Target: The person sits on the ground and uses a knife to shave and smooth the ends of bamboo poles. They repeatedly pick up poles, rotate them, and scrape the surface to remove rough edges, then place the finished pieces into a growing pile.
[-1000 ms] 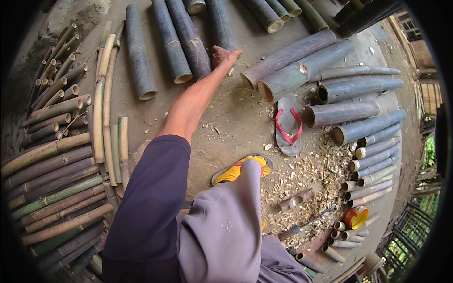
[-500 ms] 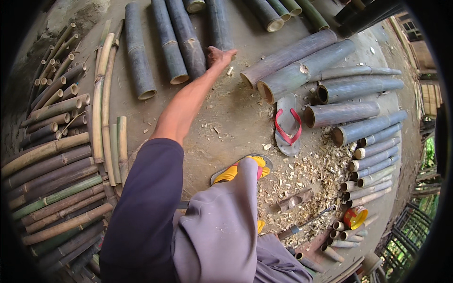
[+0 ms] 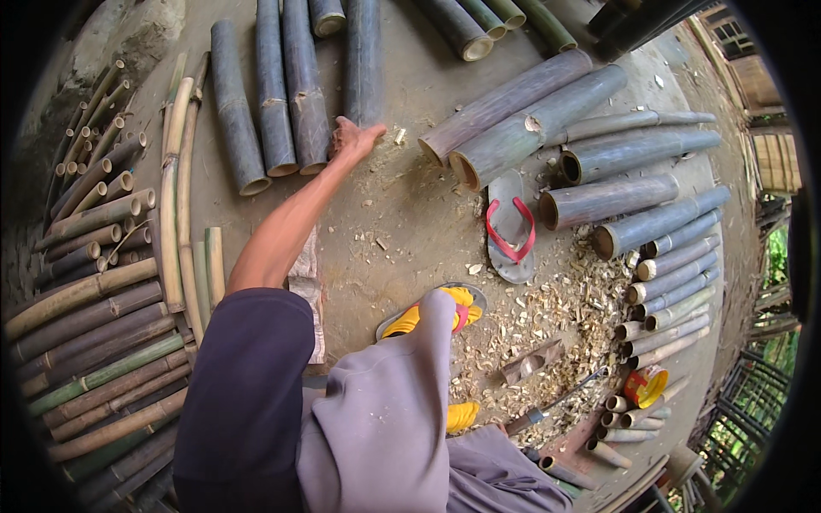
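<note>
Bamboo tube (image 3: 363, 64) at the left hand's full reach

Left hand (image 3: 352, 137) lies over the near end of the tube, touching it, with the thumb jutting out to the right. The finger undersides are hidden, so I cannot tell whether they close on it. The tube runs away from the hand, and contact at the end probably lets it be turned or shifted without lifting its full length. Something that may be the right hand (image 3: 499, 428) shows only as a sliver beyond the knee, by the handle of a long blade (image 3: 540, 414); its grip cannot be told.

Just left of the left hand, neighbouring tubes (image 3: 305, 98) lie side by side, likely set parallel so each can be reached and none rolls far. To its right, beyond bare floor, two thick tubes (image 3: 534, 120) lie aslant, touching.

The tubes look hard and smooth, dusky blue-grey, ringed at the nodes, with pale cut rims. Farther left of that hand, slim poles (image 3: 176, 179) are yellower and gently bowed. Between the hands' two areas sits a flat grey slipper (image 3: 510, 256) with a red strap. Curled, papery shavings (image 3: 564, 316) litter the ground ahead of the blade.
</note>
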Demonstrator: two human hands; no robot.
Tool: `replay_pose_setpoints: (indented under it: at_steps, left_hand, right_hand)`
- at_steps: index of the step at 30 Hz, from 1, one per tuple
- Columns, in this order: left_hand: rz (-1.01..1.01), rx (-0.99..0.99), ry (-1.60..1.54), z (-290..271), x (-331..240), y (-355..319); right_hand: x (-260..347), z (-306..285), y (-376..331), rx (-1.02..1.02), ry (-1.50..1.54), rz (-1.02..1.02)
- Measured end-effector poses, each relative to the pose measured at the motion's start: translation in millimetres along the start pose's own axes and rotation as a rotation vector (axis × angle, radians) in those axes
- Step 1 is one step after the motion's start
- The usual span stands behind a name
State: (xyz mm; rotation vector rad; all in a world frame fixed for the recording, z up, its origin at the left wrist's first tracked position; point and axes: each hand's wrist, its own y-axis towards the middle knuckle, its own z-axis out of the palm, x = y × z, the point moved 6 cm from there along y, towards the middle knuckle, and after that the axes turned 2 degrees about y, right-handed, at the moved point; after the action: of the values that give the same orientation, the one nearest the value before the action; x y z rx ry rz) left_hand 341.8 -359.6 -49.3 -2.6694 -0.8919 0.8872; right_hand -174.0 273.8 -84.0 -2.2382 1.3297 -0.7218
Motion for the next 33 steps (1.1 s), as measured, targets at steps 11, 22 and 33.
replay_pose_setpoints:
  at_steps: [11, 22, 33]
  left_hand:
    - [0.062, -0.024, -0.011, -17, -18, 13]
    - [-0.091, 0.032, -0.065, -24, 17, 81]
    - [-0.022, -0.067, 0.121, -30, -26, 48]
  right_hand:
    - [-2, -7, -3, -0.025, -0.023, -0.012]
    - [1, -33, -2, -0.07, -0.086, -0.066]
    - [196, -338, 73, -0.537, -0.082, -0.567]
